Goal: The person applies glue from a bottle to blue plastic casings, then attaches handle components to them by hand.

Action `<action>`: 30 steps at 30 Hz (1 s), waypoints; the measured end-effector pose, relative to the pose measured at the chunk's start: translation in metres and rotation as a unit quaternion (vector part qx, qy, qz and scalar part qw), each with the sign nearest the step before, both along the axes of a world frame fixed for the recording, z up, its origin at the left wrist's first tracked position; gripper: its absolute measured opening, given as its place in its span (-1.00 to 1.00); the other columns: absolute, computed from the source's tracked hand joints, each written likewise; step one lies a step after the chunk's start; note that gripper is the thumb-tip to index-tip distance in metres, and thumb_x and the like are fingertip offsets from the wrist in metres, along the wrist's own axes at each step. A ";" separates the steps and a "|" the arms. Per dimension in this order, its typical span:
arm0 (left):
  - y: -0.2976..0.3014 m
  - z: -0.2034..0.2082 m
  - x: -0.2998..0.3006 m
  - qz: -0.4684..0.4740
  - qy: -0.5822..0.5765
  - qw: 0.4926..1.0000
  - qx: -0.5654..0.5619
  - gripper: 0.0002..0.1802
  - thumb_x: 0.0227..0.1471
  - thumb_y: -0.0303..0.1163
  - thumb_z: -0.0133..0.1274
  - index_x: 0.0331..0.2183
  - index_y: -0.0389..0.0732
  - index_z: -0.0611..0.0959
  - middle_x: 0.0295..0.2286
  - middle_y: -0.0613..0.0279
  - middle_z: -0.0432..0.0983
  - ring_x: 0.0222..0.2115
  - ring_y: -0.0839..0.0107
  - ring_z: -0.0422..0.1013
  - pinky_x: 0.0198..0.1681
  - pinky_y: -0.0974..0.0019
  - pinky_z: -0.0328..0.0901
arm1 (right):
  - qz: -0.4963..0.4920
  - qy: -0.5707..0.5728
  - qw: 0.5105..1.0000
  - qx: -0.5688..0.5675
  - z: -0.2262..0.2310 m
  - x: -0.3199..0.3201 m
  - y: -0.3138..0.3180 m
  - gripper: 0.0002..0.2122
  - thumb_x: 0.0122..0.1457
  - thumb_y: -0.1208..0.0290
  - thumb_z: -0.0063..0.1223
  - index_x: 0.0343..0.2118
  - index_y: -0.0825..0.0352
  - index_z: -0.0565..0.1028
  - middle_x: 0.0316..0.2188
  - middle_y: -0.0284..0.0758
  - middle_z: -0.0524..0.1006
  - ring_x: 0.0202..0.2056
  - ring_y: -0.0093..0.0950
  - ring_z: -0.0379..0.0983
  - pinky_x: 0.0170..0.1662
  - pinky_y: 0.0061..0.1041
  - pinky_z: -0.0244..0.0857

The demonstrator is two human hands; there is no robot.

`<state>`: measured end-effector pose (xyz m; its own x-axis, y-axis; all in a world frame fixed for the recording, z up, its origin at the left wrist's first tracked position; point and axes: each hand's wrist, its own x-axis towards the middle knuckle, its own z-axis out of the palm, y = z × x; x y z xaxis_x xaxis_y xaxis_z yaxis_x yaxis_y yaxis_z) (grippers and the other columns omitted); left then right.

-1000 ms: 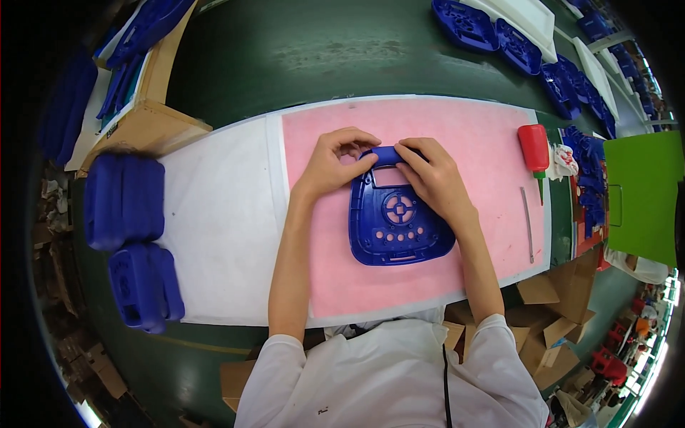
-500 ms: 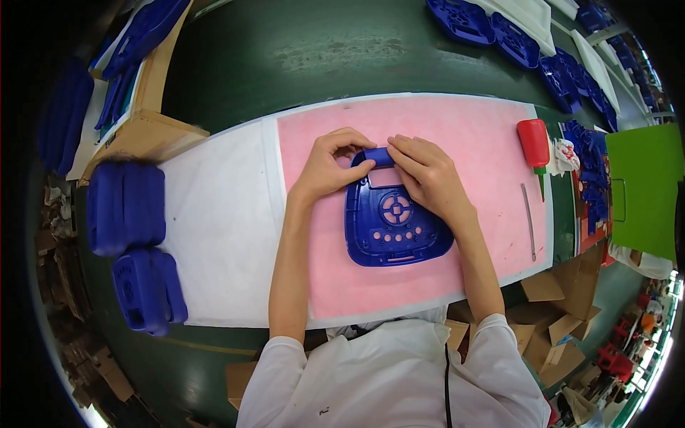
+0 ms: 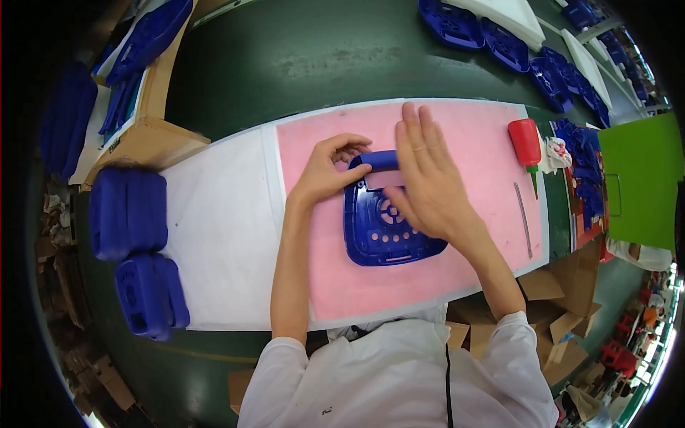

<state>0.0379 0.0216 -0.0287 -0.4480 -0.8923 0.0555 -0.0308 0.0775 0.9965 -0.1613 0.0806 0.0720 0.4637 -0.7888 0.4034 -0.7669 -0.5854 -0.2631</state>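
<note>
A blue plastic housing [image 3: 364, 239] lies on the pink sheet in front of me, its ribbed inside facing up. It has a round grille, a row of small round holes and a rectangular window near a handle-like bar at its far edge. My left hand [image 3: 330, 167] grips the far left corner of the housing, thumb on top and fingers curled over the edge. Over the right side of the housing is my right hand [image 3: 432, 175], fingers stretched out and thumb apart, with nothing held. It hides the far right part of the housing.
Stacked blue housings [image 3: 128, 214] stand at the left edge of the white sheet [image 3: 221, 228]. On the right are a red squeeze bottle [image 3: 524, 143], a thin metal rod [image 3: 523, 220], a crumpled white cloth [image 3: 556, 153] and small blue parts [image 3: 586, 164]. More blue shells [image 3: 449, 25] lie far right.
My right hand has opened off the housing's far bar, its fingers straightening and pointing away from me. My left hand keeps its grip on the corner.
</note>
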 end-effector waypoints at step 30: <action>0.263 0.144 0.279 0.404 -0.632 0.633 -0.190 -0.62 -0.02 -0.50 0.06 -0.10 -0.34 0.50 -0.14 -0.05 0.41 -0.09 0.00 0.30 0.05 0.07 0.17 | -0.272 -0.143 0.940 0.147 -0.034 -0.110 -0.034 -0.66 0.13 0.25 -0.03 -0.62 0.44 0.51 -0.66 -0.12 0.52 -0.56 -0.18 0.48 -0.40 -0.26 0.36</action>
<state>0.3168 0.2848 0.1154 0.2464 -0.8885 0.3871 -0.9678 -0.2467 0.0499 -0.2713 0.0463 0.0385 -0.1348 -0.9749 0.1770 -0.8044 0.0033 -0.5940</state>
